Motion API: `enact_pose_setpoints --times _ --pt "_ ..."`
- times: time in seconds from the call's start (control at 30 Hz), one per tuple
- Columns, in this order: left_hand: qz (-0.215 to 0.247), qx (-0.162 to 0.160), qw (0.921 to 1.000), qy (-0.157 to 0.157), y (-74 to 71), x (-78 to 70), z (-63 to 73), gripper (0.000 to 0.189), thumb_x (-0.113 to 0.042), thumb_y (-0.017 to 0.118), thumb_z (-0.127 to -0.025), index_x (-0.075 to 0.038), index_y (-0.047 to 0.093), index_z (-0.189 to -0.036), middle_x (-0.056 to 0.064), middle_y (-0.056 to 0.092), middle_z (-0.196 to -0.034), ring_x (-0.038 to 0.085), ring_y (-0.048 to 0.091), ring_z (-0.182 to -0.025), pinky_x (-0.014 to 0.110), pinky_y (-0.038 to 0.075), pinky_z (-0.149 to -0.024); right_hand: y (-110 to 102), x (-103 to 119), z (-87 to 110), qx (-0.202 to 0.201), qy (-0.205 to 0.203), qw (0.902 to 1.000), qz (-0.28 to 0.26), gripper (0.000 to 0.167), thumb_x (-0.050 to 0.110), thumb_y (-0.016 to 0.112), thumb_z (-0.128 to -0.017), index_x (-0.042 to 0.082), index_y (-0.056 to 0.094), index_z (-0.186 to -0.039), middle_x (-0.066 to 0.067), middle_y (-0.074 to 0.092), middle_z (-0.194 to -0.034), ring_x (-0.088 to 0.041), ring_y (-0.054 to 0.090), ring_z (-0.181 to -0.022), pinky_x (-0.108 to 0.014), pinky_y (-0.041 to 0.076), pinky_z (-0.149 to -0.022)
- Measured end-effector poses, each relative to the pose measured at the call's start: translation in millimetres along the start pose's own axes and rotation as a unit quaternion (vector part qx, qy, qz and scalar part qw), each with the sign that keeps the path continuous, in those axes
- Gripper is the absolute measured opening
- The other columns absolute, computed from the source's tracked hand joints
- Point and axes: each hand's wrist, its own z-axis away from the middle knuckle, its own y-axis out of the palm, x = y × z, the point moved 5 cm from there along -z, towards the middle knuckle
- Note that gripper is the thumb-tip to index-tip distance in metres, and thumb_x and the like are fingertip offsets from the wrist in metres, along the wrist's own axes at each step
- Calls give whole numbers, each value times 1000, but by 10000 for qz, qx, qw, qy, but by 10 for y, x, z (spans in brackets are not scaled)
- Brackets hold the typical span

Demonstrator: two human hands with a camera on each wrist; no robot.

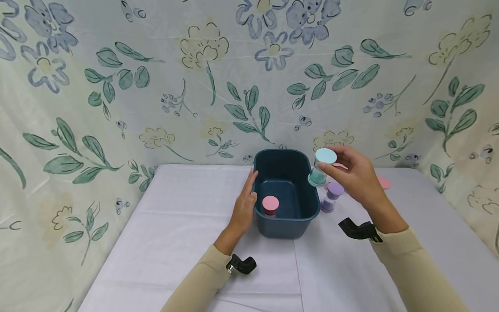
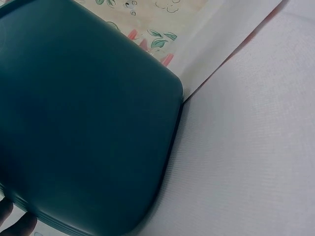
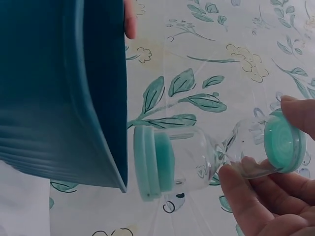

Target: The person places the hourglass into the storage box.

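A teal sand timer (image 1: 325,156) with clear glass bulbs is tilted in my right hand (image 1: 355,175), pinched between thumb and fingers. It hangs just over the right rim of a dark blue bin (image 1: 284,228); in the right wrist view its lower teal cap (image 3: 146,164) is close beside the bin wall (image 3: 34,113). My left hand (image 1: 243,208) rests against the bin's left side with fingers fairly straight, and two fingertips (image 2: 24,223) touch the bin near its rim in the left wrist view. Inside the bin stands a pink-capped sand timer (image 1: 270,203).
On the table right of the bin stands a purple sand timer (image 1: 334,190). Behind my right hand a pink object (image 1: 383,182) is partly hidden. The white-covered table (image 1: 187,225) meets a floral cloth (image 1: 167,99) at its back edge.
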Motion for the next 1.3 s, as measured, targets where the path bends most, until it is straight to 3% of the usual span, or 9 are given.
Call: enact_pose_setpoints --times 0.37,0.63,0.8,1.07,1.3 --pt "65 -12 10000 22 -11 7 -12 55 -20 25 -99 -12 24 -154 8 15 -161 14 13 -147 50 17 -116 153 8 -54 469 344 9982 155 50 22 72 -87 7 53 -131 -9 61 -121 -23 61 -109 -15 48 -86" --pt "109 -24 9999 28 -7 33 1 55 -20 25 -99 -13 24 -154 2 14 -161 17 15 -147 51 18 -115 251 -20 -82 887 452 9949 183 49 31 72 -86 8 54 -126 -9 61 -120 -28 62 -111 -22 53 -83" --pt "89 -7 10000 -39 -6 36 9 55 -23 25 -99 -14 24 -154 -1 13 -161 15 14 -147 50 18 -115 267 -64 -83 1024 581 9927 252 51 34 72 -86 8 53 -126 -10 60 -119 -29 62 -110 -24 54 -82" --pt "130 2 9999 -44 -10 18 -2 55 -17 25 -99 -14 24 -154 3 14 -161 17 14 -147 52 17 -115 219 -72 -105 1170 660 9884 702 55 39 71 -85 9 53 -128 -10 59 -119 -31 62 -107 -45 54 -86" --pt "57 38 10000 -36 -8 13 -17 56 -27 23 -100 -13 24 -154 1 13 -161 13 14 -146 49 17 -116 193 -67 -128 1381 738 9829 973 55 41 73 -83 10 57 -126 -9 59 -113 -27 58 -103 -47 54 -85"
